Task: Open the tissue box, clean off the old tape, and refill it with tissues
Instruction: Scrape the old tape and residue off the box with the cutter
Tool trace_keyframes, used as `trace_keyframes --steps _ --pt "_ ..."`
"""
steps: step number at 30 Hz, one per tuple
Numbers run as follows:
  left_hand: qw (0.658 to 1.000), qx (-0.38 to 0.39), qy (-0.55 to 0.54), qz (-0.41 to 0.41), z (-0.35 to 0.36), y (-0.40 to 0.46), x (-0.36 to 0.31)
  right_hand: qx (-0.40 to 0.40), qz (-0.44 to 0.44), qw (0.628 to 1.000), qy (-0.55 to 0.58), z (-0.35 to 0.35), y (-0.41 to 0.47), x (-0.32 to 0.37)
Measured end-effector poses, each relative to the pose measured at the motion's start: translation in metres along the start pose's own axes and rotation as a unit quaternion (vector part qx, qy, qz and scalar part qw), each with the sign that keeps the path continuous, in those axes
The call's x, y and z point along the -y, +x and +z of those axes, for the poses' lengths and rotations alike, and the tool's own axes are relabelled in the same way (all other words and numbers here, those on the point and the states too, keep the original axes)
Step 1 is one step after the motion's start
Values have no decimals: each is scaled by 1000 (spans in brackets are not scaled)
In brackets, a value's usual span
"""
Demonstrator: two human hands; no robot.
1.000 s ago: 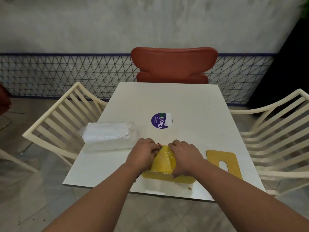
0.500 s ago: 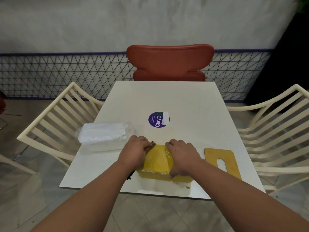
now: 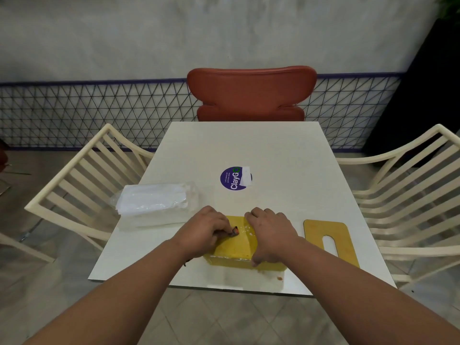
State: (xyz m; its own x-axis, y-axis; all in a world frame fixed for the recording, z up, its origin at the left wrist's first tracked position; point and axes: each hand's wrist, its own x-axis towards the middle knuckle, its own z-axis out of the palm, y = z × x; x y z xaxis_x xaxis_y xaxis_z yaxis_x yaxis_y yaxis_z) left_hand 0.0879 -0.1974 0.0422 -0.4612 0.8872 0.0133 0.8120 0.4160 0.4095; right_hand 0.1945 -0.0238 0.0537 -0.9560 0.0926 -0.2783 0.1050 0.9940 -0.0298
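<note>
Box, yellow and hard-sided, is found near the table's front edge, held between both hands. Left hand is curled over its left end, thumb and fingertips pressed together at a point on the upper face, seemingly pinching tape residue; what is pinched cannot be told. Right hand is curled round the right end, bracing it. Lid lies just right of that grip; the tissue pack sits beyond the left hand. The box is judged stiff, light and liable to slide, best gripped at its ends. The pack is judged soft and slippery.
</note>
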Motion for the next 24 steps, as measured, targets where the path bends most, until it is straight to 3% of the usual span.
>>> trace_keyframes --steps 5,10,15,21,24 --pt "996 -61 24 -53 -1 13 7 -3 0 1000 0 -1 -2 0" --pt "999 17 1 31 -3 -2 1 -4 -3 1000 -5 0 -2 1" --pt "998 -45 26 -29 0 14 9 -5 -1 1000 -7 0 -2 0" --pt "998 24 31 45 -2 3 5 -5 -4 1000 -10 0 -2 1" --pt "999 -35 35 -15 -3 10 14 -6 -3 1000 -9 0 -3 0"
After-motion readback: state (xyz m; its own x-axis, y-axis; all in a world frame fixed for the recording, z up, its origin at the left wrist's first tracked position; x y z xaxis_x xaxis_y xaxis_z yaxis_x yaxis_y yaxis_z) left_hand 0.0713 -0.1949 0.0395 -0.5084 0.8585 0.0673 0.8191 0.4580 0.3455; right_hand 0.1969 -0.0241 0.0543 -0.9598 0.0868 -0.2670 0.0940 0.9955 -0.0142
